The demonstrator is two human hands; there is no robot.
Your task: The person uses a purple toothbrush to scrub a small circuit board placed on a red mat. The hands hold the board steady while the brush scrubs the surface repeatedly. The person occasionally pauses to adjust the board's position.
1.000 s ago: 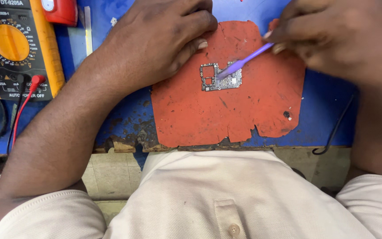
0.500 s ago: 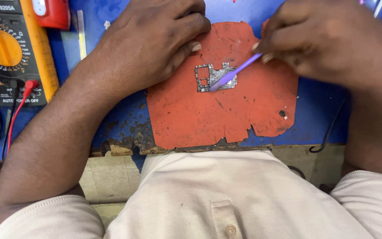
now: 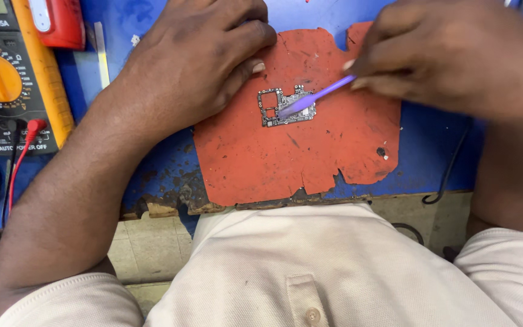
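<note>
A small grey circuit board (image 3: 272, 113) lies near the middle of a worn red mat (image 3: 286, 157) on a blue bench top. My left hand (image 3: 195, 57) rests with curled fingers on the mat's upper left part, its thumb close to the board's top left corner. My right hand (image 3: 449, 54) pinches a thin purple tool (image 3: 316, 97), whose flat tip lies across the board's right half.
A yellow and black multimeter (image 3: 7, 79) with a red lead (image 3: 22, 151) sits at the far left, a red object (image 3: 59, 21) above it. A black cable (image 3: 449, 169) hangs over the bench edge at the right. The bench's front edge (image 3: 152, 209) is chipped.
The whole view has drifted left and slightly up. The purple tool's tip has stayed on the board while my right hand shifted a little; my left hand keeps its place beside the board.
</note>
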